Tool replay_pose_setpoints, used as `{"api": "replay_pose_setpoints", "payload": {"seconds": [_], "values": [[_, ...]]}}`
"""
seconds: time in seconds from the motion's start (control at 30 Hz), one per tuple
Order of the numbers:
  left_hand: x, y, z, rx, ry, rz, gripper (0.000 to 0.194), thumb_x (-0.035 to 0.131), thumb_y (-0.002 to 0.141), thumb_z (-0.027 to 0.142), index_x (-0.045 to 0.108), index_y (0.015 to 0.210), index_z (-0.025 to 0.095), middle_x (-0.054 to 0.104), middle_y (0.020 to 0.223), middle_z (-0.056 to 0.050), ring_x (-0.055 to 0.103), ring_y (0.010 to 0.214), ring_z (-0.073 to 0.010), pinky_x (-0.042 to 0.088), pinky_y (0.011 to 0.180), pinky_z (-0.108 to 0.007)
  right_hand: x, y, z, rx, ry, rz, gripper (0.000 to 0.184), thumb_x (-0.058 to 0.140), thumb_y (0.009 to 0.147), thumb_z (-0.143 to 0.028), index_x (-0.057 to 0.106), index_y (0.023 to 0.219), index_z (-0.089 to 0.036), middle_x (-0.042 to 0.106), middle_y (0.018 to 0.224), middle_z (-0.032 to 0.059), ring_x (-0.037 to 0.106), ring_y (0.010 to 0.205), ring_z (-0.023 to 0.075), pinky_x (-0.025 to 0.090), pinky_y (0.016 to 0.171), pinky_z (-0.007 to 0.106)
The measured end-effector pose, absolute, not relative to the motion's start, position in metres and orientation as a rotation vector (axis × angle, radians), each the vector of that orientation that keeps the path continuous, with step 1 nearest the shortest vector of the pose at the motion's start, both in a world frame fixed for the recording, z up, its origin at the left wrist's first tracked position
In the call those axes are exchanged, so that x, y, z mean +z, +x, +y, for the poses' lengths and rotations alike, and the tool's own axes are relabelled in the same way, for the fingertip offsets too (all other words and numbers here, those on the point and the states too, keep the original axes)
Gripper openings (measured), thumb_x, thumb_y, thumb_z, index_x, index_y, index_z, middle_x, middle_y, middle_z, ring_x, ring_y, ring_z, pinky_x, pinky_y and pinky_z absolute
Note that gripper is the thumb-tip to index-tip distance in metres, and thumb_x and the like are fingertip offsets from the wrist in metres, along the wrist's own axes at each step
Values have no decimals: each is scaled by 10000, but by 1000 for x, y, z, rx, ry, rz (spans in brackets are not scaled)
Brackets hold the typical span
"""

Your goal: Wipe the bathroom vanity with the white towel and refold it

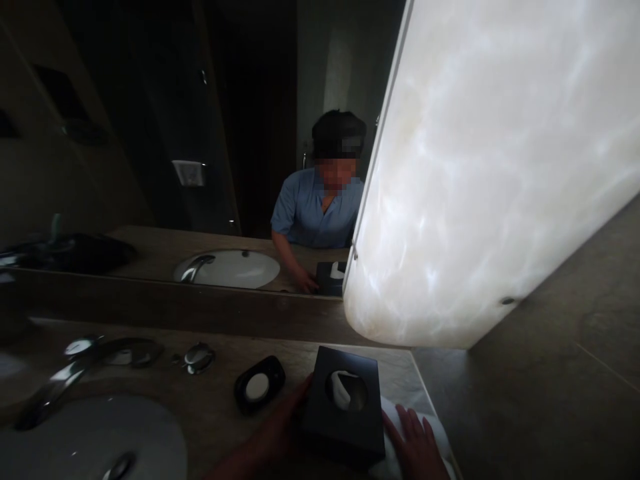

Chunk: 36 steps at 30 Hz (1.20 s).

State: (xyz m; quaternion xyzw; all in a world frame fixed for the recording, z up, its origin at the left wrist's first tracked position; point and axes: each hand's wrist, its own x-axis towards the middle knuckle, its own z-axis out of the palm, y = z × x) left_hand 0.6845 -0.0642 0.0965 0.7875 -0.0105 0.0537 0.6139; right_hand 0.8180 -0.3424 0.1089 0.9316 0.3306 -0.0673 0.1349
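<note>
Black square tissue box (pixel 337 427) standing on a beige stone vanity counter (pixel 215 407), near the counter's right edge, with a white paper tissue (pixel 341 390) rising from its round opening. The left hand (pixel 280 423) lies against the box's left side; its fingers are hidden behind the box, so the firmness of the grip cannot be told. The right hand (pixel 415 443) is open, fingers spread, on a white folded cloth (pixel 390 405) just beside the box's right side. Left of the box lie a black oval soap dish (pixel 259 385) with a white centre, a chrome curved faucet (pixel 55 393), and a white oval basin (pixel 90 440). Behind them, a wall mirror (pixel 260 133) reflects the person in a blue short-sleeved shirt (pixel 313 217). A backlit white veined stone panel (pixel 480 167) stands at right.
</note>
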Motion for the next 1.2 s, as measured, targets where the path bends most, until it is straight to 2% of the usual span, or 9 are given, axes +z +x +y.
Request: {"api": "replay_pose_setpoints", "payload": {"seconds": [0.17,0.3,0.43,0.57,0.83,0.97,1.03,1.1,1.2], "values": [[93,687,-60,189,1790,-129,958,767,740,384,176,1490,307,260,1542,-57,258,1416,-248,218,1202,-396,114,824,-344,-395,2688,942,739,405,756,-80,271,1463,-248,212,1550,144,155,1434,324,175,1182,534],[107,675,-59,103,1805,-130,1012,730,748,374,72,1509,267,222,1553,-78,244,1421,-248,199,1205,-391,147,828,-358,-325,3015,1064,669,501,775,-162,383,1433,-204,371,1487,116,356,1369,315,395,1087,525],[135,656,-68,-4,1748,69,1218,704,607,338,-96,1471,28,132,1548,-209,225,1428,-268,199,1194,-426,205,801,-315,782,3093,1651,345,563,847,-384,622,1150,-228,606,1264,81,572,1173,206,551,937,364],[143,646,-79,217,1719,306,993,564,577,261,173,1475,94,107,1563,-113,192,1420,-264,226,1161,-436,225,769,-243,856,2933,1456,172,622,784,-283,710,874,-166,567,1312,150,442,1260,422,426,929,688],[185,653,-92,464,1928,282,661,539,731,313,419,1345,99,394,1426,-137,348,1320,-233,250,1154,-395,265,793,-255,1055,3390,1344,339,457,903,-408,644,744,-174,571,994,113,460,991,258,389,954,473],[220,689,-124,408,2201,426,792,762,576,425,547,1246,62,425,1392,-177,311,1301,-350,287,1120,-476,294,789,-261,1068,3348,1348,340,471,908,-400,617,694,-180,552,936,84,440,936,229,369,926,437],[228,705,-138,377,2315,518,579,741,617,396,650,1089,73,428,1381,-203,332,1272,-407,326,1043,-551,307,781,-265,1091,3312,1435,318,483,914,-361,597,688,-170,550,883,73,447,888,209,390,872,405],[228,715,-145,391,2390,531,339,604,719,252,693,995,76,431,1377,-209,341,1270,-421,336,990,-582,322,768,-274,1545,3219,1504,226,505,915,-290,592,759,-151,546,903,70,483,879,175,424,816,341],[225,719,-145,385,2415,545,397,506,737,145,656,1079,9,406,1403,-223,305,1292,-437,328,990,-608,353,738,-300,2092,2907,1752,72,518,893,-144,584,866,-156,551,952,58,535,896,122,453,749,246]]}}
